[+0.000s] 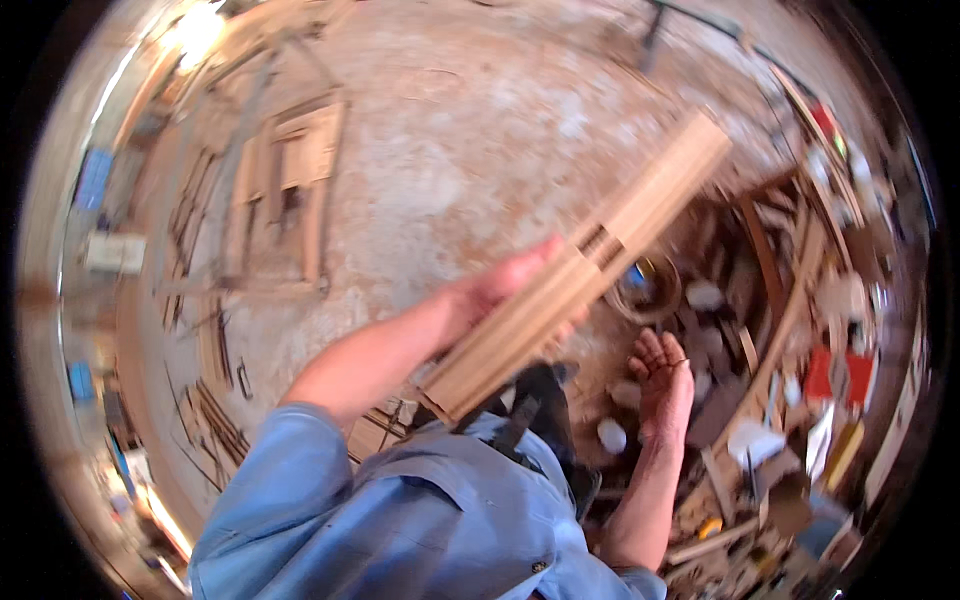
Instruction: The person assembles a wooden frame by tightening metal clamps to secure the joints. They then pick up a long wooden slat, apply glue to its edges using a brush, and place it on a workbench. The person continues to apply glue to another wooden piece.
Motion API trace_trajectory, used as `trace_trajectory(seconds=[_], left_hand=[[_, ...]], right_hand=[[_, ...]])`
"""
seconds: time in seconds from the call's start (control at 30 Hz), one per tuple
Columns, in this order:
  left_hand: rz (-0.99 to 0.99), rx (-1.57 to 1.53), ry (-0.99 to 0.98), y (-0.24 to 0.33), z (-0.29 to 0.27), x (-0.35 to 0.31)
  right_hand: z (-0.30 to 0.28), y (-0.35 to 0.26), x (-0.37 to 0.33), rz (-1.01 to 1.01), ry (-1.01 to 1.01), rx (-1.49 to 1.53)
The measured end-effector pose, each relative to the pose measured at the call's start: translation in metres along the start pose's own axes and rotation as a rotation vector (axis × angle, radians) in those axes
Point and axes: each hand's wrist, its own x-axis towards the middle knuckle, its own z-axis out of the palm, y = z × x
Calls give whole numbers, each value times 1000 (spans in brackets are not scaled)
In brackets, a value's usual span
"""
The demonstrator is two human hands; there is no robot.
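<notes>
A long wooden beam [655,190] lies slantwise across the middle of the view, its far end up to the right and its near end close to my waist. Partway along it are dark notches cut into the wood. My left hand [520,275] grips the beam from beneath at about its middle, with fingertips showing on the far side. To the right of the beam, apart from it, my right hand [662,375] is raised with its fingers loosely apart and holds nothing.
A wooden frame with panels [290,190] lies on the floor at the left. A round bucket [645,288] sits beyond my right hand. On the right, a cluttered bench holds a red box [838,377], a yellow block [846,455] and wood scraps. Thin wooden strips [215,420] lie at lower left.
</notes>
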Motion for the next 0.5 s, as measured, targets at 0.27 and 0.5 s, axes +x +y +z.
trace_trajectory(seconds=[0.27,0.5], left_hand=[[202,460,226,-15,-96,-220],[412,687,648,-15,-173,-361]], right_hand=[[310,54,18,252,-556,312],[461,161,0,507,-638,325]])
